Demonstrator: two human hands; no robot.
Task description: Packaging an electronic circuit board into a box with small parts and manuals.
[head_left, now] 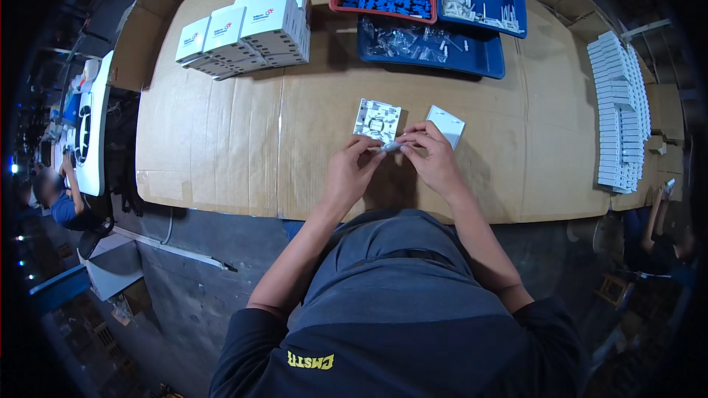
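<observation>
In front of my body, my left hand [350,173] and my right hand [436,166] come together, fingertips pinched on a small whitish piece [390,147]. It is too small and too covered by fingers to tell its kind. Just beyond my left fingers lies a square white plastic plate [378,119] with grey patterning and a round shape in its middle. A smooth white square cover [448,126] lies tilted beside my right hand, partly behind the fingers.
Stacked white boxes [254,33] stand at the far left of the cardboard-covered table [221,140]. A red tray [383,11] of blue pieces, a blue tray [520,0] of white pieces and a blue tray [487,66] of clear bags sit far. White parts [619,114] are stacked right. People work both sides.
</observation>
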